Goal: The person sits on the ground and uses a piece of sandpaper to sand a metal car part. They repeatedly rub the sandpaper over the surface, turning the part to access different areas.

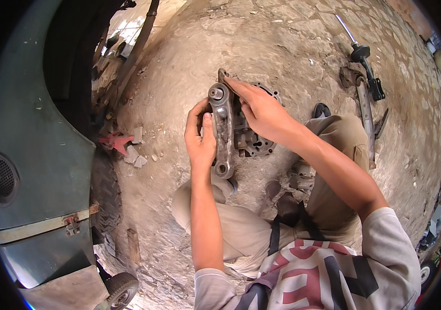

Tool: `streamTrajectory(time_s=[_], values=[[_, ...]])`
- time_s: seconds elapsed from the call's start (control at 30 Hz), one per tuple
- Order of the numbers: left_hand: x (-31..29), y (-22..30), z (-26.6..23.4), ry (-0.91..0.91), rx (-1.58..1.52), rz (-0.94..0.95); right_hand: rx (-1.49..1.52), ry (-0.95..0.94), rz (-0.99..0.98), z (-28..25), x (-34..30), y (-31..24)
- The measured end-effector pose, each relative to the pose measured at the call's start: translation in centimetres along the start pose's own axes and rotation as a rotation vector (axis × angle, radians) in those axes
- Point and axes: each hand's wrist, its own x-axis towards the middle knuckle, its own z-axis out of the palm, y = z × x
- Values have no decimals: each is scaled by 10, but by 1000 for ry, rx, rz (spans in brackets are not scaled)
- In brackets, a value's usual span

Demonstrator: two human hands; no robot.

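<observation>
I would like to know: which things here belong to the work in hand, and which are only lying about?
Seemingly in the work:
metal arm
left hand, against its side
right hand, at its far end
perhaps the round housing beside it

Apparently just lying about:
black strut, right
long metal bar near it
red object, left
wooden block, lower left
</observation>
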Motion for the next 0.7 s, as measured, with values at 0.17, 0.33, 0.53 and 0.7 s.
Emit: streamTrajectory(time_s=[0.17,0.33,0.53,0.7], values=[[5,-3,3,33,-211,-139,68,4,-13,-1,-3,-6],[13,-8,6,33,-447,-211,33,9,-32,2,-4,-3],[10,-7,18,99,-255,-194,-7,11,43,11,0,7],[10,1,21,94,-229,-188,26,48,-23,10,-3,0]])
